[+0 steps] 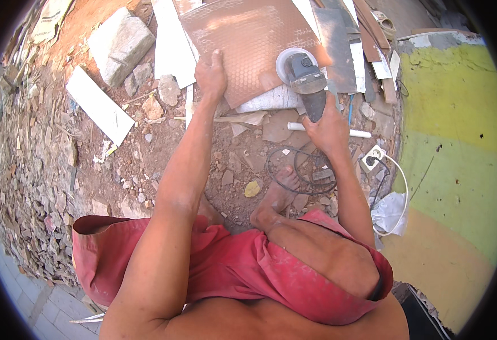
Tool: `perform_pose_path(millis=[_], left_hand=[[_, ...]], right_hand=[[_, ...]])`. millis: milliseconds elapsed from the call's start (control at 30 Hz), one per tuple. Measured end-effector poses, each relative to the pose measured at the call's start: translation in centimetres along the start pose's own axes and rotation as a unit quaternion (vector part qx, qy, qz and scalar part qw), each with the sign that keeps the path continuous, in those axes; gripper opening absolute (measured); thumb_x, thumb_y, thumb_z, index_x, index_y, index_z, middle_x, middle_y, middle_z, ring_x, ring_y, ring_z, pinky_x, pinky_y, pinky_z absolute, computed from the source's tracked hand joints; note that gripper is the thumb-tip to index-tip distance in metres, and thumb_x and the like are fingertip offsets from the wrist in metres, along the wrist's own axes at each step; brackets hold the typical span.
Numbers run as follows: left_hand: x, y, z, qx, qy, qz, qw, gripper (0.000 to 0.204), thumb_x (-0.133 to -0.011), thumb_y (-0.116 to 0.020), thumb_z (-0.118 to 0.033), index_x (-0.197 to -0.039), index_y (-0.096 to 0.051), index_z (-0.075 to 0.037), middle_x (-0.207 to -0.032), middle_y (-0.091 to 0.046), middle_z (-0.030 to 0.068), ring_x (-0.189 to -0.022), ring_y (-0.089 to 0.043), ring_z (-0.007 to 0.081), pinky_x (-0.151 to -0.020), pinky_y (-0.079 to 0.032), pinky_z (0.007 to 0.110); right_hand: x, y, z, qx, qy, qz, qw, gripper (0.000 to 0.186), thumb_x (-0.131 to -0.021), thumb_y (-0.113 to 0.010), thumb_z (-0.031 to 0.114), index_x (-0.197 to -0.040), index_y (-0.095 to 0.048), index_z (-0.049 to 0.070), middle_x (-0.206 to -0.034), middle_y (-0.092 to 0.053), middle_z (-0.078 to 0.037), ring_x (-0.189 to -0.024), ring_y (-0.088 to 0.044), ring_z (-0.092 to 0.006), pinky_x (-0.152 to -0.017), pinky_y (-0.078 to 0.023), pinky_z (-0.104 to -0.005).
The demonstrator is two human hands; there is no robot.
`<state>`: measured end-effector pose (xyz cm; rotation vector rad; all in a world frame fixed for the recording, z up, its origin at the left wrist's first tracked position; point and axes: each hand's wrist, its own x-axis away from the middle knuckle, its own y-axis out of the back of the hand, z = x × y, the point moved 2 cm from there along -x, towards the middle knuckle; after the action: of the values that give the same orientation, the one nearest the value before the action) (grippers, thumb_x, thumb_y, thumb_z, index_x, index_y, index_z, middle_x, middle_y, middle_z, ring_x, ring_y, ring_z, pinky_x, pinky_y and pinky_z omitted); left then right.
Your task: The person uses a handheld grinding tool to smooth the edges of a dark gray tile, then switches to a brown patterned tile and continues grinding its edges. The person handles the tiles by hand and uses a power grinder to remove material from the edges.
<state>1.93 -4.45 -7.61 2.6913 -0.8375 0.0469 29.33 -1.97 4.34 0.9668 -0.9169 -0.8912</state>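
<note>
My left hand (210,76) is closed on the left edge of a brown tile (242,48) with a honeycomb-textured face, near the top middle. My right hand (326,127) is wrapped round the dark handle of an angle grinder (308,79), whose round pale guard or disc is over the tile's lower right part; whether it touches the tile is unclear. A white slab (265,101) lies under the tile. A white tube (357,133) lies below the grinder, and a looped black cable (271,170) rests on the dirt around my right foot (276,195).
Stacked boards (359,68) lie at the top right, a stone block (121,42) and white panel (98,105) at the left, rubble (33,187) beyond. A white socket (373,158) with plug and cords sits beside a yellow-green slab or wall (447,113) on the right.
</note>
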Motion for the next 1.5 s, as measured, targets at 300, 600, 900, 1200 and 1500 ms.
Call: perform_pose_path(millis=[300, 600, 900, 1200, 1500], left_hand=[[-0.3, 0.1, 0.4, -0.001, 0.006, -0.003, 1.000, 0.038, -0.094, -0.063, -0.030, -0.107, -0.069, 0.005, -0.100, -0.072, 0.0218, -0.094, -0.068, 0.0330, -0.085, -0.050, 0.042], [-0.1, 0.0, 0.4, 0.020, -0.015, -0.022, 0.999, 0.039, -0.094, -0.062, -0.031, -0.104, -0.069, 0.006, -0.096, -0.072, 0.0219, -0.089, -0.068, 0.0319, -0.083, -0.050, 0.043], [-0.2, 0.2, 0.2, 0.012, 0.010, -0.005, 1.000, 0.039, -0.094, -0.062, -0.031, -0.104, -0.070, 0.006, -0.095, -0.072, 0.0218, -0.088, -0.068, 0.0324, -0.081, -0.050, 0.044], [-0.1, 0.2, 0.1, 0.024, 0.001, -0.008, 1.000, 0.039, -0.094, -0.063, -0.032, -0.102, -0.069, 0.006, -0.093, -0.072, 0.0213, -0.088, -0.068, 0.0333, -0.083, -0.050, 0.043], [0.0, 0.2, -0.2, 0.004, 0.015, -0.004, 1.000, 0.039, -0.094, -0.062, -0.030, -0.103, -0.069, 0.007, -0.095, -0.071, 0.0219, -0.091, -0.068, 0.0329, -0.085, -0.050, 0.043]], right_hand=[[0.3, 0.0, 0.6, 0.000, 0.008, 0.014, 1.000, 0.076, -0.074, -0.076, 0.024, -0.135, -0.038, -0.002, -0.103, -0.066, -0.031, -0.094, -0.067, -0.0458, -0.083, -0.052, -0.0515], [0.7, -0.6, 1.2, -0.007, 0.023, 0.028, 0.999, 0.075, -0.075, -0.075, 0.023, -0.135, -0.038, -0.001, -0.104, -0.065, -0.031, -0.094, -0.066, -0.0472, -0.083, -0.052, -0.0529], [0.9, -0.6, 1.1, -0.011, 0.027, 0.032, 0.999, 0.076, -0.075, -0.075, 0.024, -0.136, -0.037, -0.001, -0.106, -0.064, -0.031, -0.096, -0.066, -0.0473, -0.084, -0.052, -0.0527], [0.9, -0.7, 1.1, -0.004, 0.021, 0.037, 0.999, 0.077, -0.076, -0.075, 0.024, -0.137, -0.036, 0.000, -0.107, -0.064, -0.031, -0.096, -0.066, -0.0467, -0.084, -0.052, -0.0530], [0.9, -0.4, 1.0, -0.006, 0.014, 0.028, 1.000, 0.075, -0.076, -0.075, 0.024, -0.136, -0.037, -0.001, -0.106, -0.065, -0.030, -0.095, -0.066, -0.0471, -0.083, -0.052, -0.0532]])
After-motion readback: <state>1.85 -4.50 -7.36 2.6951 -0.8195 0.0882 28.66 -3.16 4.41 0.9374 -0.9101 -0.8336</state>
